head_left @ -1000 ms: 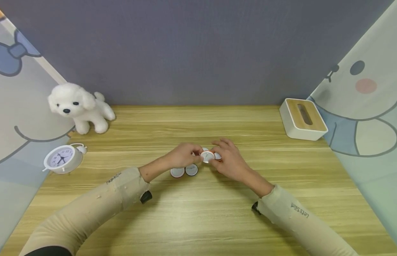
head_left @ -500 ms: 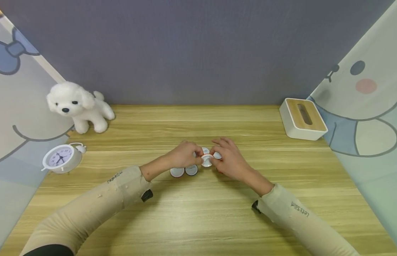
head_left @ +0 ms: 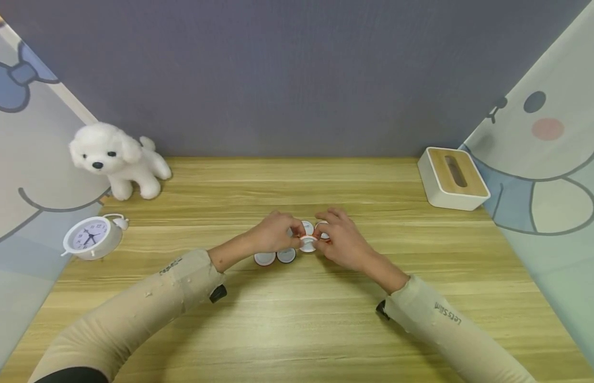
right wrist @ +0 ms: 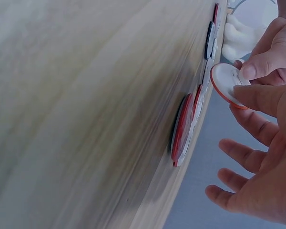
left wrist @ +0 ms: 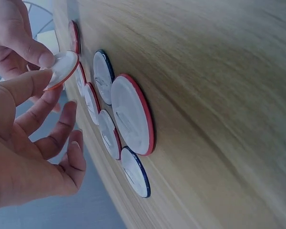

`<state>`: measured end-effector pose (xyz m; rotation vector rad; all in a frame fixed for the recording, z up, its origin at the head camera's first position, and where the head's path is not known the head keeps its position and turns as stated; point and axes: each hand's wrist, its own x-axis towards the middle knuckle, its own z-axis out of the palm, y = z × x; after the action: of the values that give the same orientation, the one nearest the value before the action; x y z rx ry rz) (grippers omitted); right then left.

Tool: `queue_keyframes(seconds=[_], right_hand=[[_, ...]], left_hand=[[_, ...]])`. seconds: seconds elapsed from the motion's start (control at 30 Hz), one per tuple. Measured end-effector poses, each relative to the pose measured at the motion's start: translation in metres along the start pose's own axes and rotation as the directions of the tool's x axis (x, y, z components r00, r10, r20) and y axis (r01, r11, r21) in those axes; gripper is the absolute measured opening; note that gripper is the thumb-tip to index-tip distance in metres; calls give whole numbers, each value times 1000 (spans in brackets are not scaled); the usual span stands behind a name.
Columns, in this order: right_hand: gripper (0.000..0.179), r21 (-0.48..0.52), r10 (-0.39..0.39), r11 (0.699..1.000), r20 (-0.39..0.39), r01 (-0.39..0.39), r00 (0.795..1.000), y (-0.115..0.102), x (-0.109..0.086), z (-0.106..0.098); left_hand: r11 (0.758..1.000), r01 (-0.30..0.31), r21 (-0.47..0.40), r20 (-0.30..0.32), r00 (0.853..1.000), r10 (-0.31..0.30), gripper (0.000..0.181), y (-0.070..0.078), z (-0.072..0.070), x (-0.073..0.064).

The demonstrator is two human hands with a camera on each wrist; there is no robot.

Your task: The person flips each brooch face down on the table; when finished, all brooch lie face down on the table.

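Between my two hands is a round pin badge [head_left: 308, 244] with an orange-red rim, its white back facing me and tilted above the tabletop. My left hand [head_left: 278, 232] pinches its left edge between thumb and forefinger. On the other side, the thumb and forefinger of my right hand [head_left: 342, 239] pinch it too, near the pin. Several more badges lie back side up below: a red-rimmed badge [left wrist: 132, 114] and a dark-blue-rimmed badge [left wrist: 136, 171] show clearly in the left wrist view. In the right wrist view, a red badge [right wrist: 183, 129] lies at the near end of the group.
A white plush dog [head_left: 122, 162] stands at the back left, with a white alarm clock [head_left: 93, 238] in front of it. At the back right sits a tissue box [head_left: 453, 178] with a wooden lid. A grey panel [head_left: 297, 80] closes off the table's far side.
The held badge has come slightly towards me and tipped, so its back shows more slanted. Both hands keep hold of it and have barely shifted.
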<state>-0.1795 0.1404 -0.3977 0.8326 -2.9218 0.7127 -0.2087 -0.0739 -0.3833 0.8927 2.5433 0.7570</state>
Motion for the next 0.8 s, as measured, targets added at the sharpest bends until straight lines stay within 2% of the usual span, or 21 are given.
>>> queue_keyframes(seconds=[0.17,0.47,0.63,0.8], right_hand=[[7,-5,0,1000,-10,0,1000,-1,-1,-1],[7,-60,-13,998,-20,12,1000,-2,-2,-1],[7,-101,-5,995,27,8,1000,-3,-2,0],[14,-107,12,994,109,0,994,-6,-1,0]], left_hand=[[1000,11,7,-15,1000,-11,4,2,-1,-2],[999,22,44,-6,1000,-22,5,5,-1,-2],[993,52,103,-4,999,-51,8,7,0,-1],[986,49,160,22,998,-53,10,9,1,-1]])
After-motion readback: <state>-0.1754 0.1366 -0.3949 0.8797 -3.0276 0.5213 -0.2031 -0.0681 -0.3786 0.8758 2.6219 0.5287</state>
